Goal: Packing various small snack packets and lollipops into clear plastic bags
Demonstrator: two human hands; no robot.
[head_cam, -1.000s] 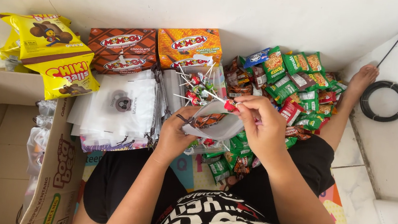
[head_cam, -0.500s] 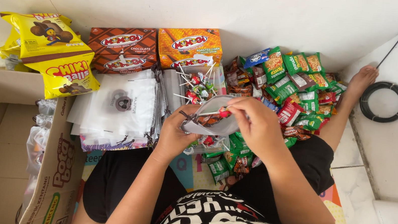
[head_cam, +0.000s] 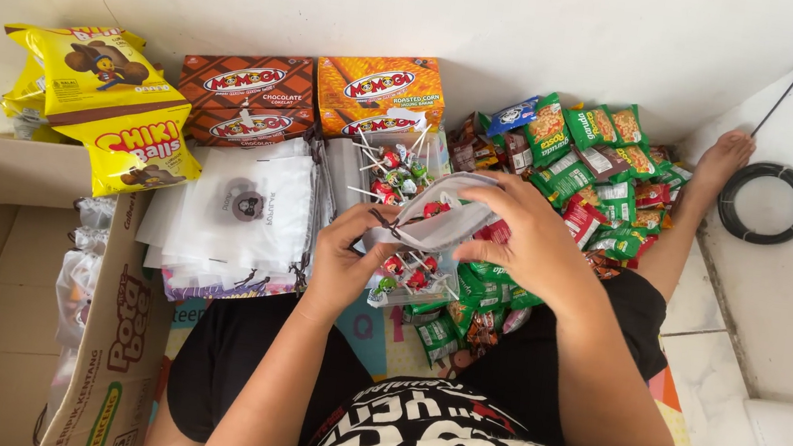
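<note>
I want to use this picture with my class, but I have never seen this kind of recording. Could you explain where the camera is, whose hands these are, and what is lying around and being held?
There is no machine: the camera sits on a seated person's head and looks down at their own two hands. The left hand and the right hand together hold a small pale drawstring pouch with a red lollipop showing at its mouth. Beneath lies a container of lollipops. Around them on the floor: a stack of white pouches, brown and orange snack boxes, yellow snack bags, a heap of green and red packets, and a cardboard box.
</note>
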